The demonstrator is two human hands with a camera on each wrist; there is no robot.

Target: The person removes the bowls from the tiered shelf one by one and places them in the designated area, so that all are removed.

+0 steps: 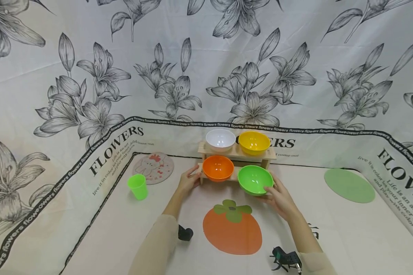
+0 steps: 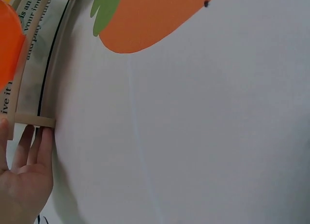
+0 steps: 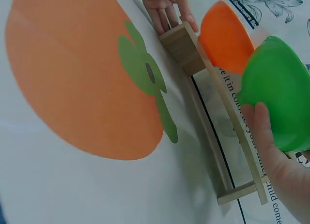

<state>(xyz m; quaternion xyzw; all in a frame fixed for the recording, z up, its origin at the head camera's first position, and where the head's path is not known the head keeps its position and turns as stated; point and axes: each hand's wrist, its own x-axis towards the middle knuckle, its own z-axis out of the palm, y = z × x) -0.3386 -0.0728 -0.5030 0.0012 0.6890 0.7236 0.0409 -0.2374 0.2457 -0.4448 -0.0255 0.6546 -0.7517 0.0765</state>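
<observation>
My right hand (image 1: 278, 196) grips a green bowl (image 1: 254, 179) by its right side, thumb at the rim, over the front right of a small two-tier wooden rack (image 1: 239, 152). In the right wrist view the green bowl (image 3: 278, 96) is tilted and overlaps the rack's lower shelf. At the rack's left end, my left hand (image 1: 189, 180) holds the lower tier, thumb and fingers on either side of the end piece (image 2: 35, 120). An orange bowl (image 1: 218, 168) sits on the lower shelf at left. Above it, a white bowl (image 1: 220, 139) and a yellow bowl (image 1: 254, 143) stand on the upper shelf.
A green cup (image 1: 138, 187) stands left of the rack, near a round bunny-print mat (image 1: 153, 168). In front lies an orange persimmon-shaped mat (image 1: 232, 233). A green oval mat (image 1: 349, 185) lies at far right. A flower-print cloth (image 1: 179, 84) hangs behind.
</observation>
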